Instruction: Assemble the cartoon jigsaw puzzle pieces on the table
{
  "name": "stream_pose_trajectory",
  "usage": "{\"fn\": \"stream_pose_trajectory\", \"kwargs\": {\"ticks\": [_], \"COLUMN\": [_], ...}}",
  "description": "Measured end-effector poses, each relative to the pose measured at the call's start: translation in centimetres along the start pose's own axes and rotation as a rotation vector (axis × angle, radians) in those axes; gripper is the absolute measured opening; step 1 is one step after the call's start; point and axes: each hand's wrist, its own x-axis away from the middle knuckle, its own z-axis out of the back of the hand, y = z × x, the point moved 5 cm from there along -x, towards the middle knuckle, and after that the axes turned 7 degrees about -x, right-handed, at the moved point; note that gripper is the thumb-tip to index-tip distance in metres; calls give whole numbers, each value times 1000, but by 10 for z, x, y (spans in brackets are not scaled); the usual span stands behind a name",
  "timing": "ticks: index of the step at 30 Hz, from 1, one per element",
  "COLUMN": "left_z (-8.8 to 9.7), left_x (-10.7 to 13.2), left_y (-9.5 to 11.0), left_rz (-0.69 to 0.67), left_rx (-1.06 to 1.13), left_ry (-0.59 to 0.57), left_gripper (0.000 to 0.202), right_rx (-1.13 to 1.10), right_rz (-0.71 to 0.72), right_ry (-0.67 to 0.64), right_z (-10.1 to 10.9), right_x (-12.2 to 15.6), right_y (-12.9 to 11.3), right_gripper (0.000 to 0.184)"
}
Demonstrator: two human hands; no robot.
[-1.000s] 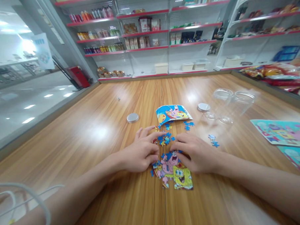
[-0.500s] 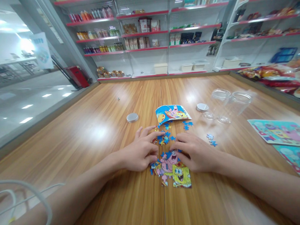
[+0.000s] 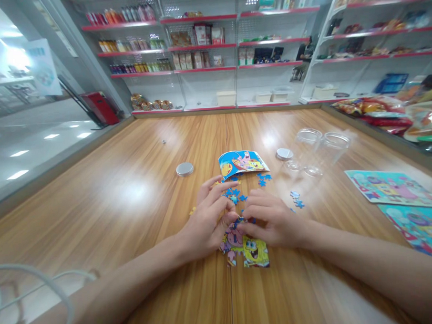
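Observation:
A partly joined jigsaw puzzle (image 3: 255, 252) with yellow and pink cartoon figures lies on the table in front of me. My left hand (image 3: 213, 222) is over its upper left, thumb and forefinger pinched on a small blue puzzle piece (image 3: 240, 219); its other fingers stretch forward. Against the upper right of the puzzle, my right hand (image 3: 274, 217) is closed with its fingers curled, and what they grip is hidden. Loose blue pieces (image 3: 233, 195) lie just beyond both hands. Behind them a curled picture card (image 3: 243, 163) shows the cartoon scene.
Two clear jars (image 3: 332, 149) stand at the right, near a silver lid (image 3: 284, 154). Another lid (image 3: 185, 169) lies at the left. Flat cartoon sheets (image 3: 396, 185) overlap at the right. A white cable (image 3: 45, 279) loops at lower left. Stocked shelves (image 3: 205, 69) stand beyond the table.
My left hand has moved right and nearer to me, its thumb and forefinger closing into a pinch beside my right hand. The whole view has shifted slightly.

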Motion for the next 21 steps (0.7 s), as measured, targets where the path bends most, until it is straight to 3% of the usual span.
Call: {"fn": "stream_pose_trajectory", "kwargs": {"ticks": [9,12,17,21], "left_z": [-3,-1,-13,-15], "left_x": [4,7,15,14], "left_y": [-1,5,21,20], "left_rz": [24,-68,-428,-482], "left_rx": [-2,-2,72,99], "left_ry": [55,6,-333,-354], "left_gripper": [4,9,26,26], "right_rx": [-187,-218,-167,-200], "right_rz": [-255,-367,-263,-154], "right_ry": [143,201,137,-24], "right_z": [15,20,30,29], "right_x": [5,10,9,9], "right_y": [12,24,34,38], "right_gripper": [8,13,14,15]}}
